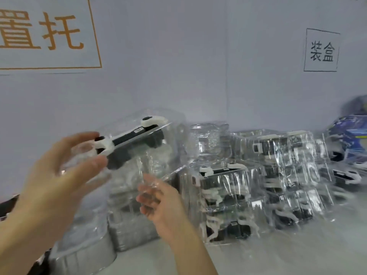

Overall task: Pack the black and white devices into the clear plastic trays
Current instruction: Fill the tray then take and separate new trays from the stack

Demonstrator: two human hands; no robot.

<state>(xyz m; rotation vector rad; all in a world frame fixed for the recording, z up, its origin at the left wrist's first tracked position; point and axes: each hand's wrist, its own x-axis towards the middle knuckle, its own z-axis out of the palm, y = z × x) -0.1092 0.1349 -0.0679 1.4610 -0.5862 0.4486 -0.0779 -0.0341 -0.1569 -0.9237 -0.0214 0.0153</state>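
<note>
A black and white device lies tilted in a clear plastic tray that is held up above the table. My left hand grips the tray's left end, fingers above and thumb below, beside the device's white end. My right hand is under the tray's lower edge with loosely curled fingers. Its fingertips are at the clear plastic, but blur hides whether they touch it. To the right stand stacks of packed trays with black and white devices inside.
Stacks of empty clear trays stand on the table below the held tray, another stack at the lower left. More packed trays and a blue printed box are at the right. A grey wall with printed signs closes the back.
</note>
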